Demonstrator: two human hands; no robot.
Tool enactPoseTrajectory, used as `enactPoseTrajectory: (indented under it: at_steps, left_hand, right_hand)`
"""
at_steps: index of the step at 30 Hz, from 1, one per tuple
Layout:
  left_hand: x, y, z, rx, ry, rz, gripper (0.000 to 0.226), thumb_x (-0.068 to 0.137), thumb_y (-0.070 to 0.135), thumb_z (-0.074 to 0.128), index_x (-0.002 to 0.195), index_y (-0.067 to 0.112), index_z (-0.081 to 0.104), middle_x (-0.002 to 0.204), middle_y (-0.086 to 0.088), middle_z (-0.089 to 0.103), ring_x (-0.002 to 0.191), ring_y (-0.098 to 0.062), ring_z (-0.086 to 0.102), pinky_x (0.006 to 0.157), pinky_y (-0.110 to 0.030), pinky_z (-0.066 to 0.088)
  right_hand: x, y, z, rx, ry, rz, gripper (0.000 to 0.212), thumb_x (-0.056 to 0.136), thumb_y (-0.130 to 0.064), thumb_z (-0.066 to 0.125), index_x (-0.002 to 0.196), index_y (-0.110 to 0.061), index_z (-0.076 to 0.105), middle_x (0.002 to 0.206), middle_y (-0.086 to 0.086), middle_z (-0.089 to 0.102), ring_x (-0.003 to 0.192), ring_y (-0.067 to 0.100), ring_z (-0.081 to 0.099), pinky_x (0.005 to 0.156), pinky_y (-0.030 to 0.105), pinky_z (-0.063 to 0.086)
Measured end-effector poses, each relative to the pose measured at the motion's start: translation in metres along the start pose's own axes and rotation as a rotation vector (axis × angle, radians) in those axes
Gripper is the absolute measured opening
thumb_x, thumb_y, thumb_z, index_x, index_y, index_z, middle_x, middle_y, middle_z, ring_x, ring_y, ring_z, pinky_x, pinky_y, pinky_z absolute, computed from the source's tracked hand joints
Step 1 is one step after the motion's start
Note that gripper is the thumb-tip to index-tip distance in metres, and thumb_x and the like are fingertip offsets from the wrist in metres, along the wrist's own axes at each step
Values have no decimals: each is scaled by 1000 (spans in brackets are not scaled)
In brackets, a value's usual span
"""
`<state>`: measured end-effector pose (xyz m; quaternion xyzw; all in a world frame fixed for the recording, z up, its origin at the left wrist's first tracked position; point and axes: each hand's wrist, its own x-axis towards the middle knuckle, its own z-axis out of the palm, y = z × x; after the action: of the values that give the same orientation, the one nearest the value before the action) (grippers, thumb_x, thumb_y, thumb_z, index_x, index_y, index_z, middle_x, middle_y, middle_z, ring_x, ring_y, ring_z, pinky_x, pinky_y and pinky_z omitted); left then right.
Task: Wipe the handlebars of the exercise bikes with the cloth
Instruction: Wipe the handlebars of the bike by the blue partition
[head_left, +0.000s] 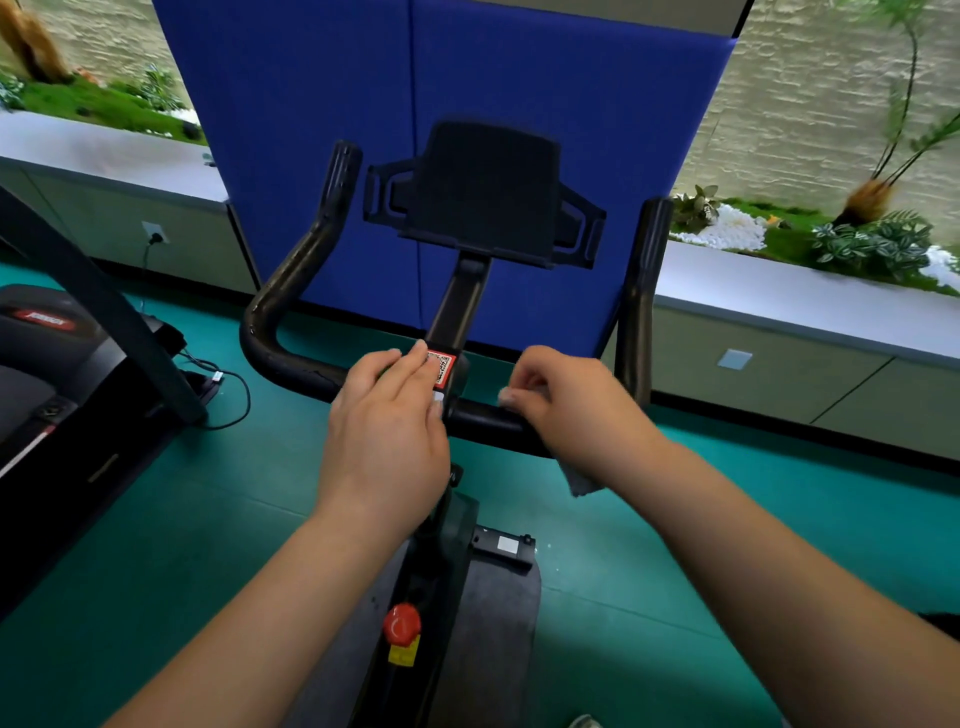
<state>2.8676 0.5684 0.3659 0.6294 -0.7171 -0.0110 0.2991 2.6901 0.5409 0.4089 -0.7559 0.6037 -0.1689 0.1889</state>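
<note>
Right hand (563, 402) fingers clenched around cloth (579, 480) on handlebar (483, 421); left hand (387, 415) flat, released, just beside.

Handlebars (291, 358) sitting centre, bar ends rising far left and far right. Tablet holder (485, 192) standing on stem behind crossbar. Left hand (387, 415) lying on crossbar left of stem; right hand (561, 400) on crossbar right of stem, cloth (579, 480) hanging beneath it. Partition (519, 78) standing behind bike. Treadmill (57, 364) lying left. Knob (401, 623) sitting on frame, near.
</note>
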Motion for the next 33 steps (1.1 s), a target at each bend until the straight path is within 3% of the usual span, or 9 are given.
enactPoseTrajectory:
  at_steps: [3,5,10,16,20,23,28,31,33]
  left_hand:
    - [4,6,1,12,-11,47,45,87,22,43,127,10,59,133,-1,57,123,-20,42,101,-44,41]
    - [8,8,2,22,-23,72,41,89,23,49,126,10,60,131,-1,59,122,-21,44,100,-45,42]
    - [14,8,3,23,3,68,32,88,19,61,119,11,65,123,0,64,117,-22,47,97,-44,40]
    - [17,8,8,-23,64,60,27,88,15,60,114,10,68,117,0,67,112,-22,48,93,-44,43]
    - [18,2,14,-45,85,86,34,87,22,50,114,9,68,116,-1,67,109,-23,51,92,-46,46]
    - [18,0,15,-62,102,89,35,87,23,50,114,10,68,117,-1,67,109,-22,50,92,-45,46]
    - [16,0,15,-69,100,96,35,89,23,50,116,10,67,119,0,66,110,-20,49,93,-44,46]
    - [17,-1,14,-53,85,99,36,89,24,50,117,11,67,120,2,65,110,-20,49,94,-43,45]
    - [17,-1,14,-21,59,106,37,89,26,49,118,13,66,121,3,64,112,-20,50,95,-42,44]
  right_hand:
    - [-5,6,2,9,10,-80,15,87,-34,64,100,-25,65,100,-5,65,93,13,59,83,27,47]
    - [-9,24,-8,-80,-5,-140,17,88,-31,64,101,-23,69,100,-4,65,96,13,57,88,25,43]
    - [-4,63,-28,-335,17,-216,14,90,-32,61,91,-26,74,89,-4,64,87,25,54,86,36,43]
    - [1,61,-18,-303,-27,-238,18,93,-30,56,87,-24,72,89,-7,64,88,23,51,88,33,40]
    - [23,83,-37,-376,134,-267,10,88,-26,65,91,-24,75,91,-4,68,85,27,55,83,35,40]
    - [30,85,-37,-323,284,-213,10,88,-23,66,92,-21,75,92,-2,69,86,26,56,83,30,36]
    - [0,71,-20,-187,241,-267,9,87,-21,67,86,-18,75,82,-5,71,80,15,61,85,39,47]
    - [-9,73,-24,-17,395,-162,9,87,-16,66,90,-17,74,86,-11,66,85,-1,48,87,27,40]
    - [-8,76,-25,164,548,28,13,90,-15,62,98,-22,70,94,-11,57,92,1,47,87,17,39]
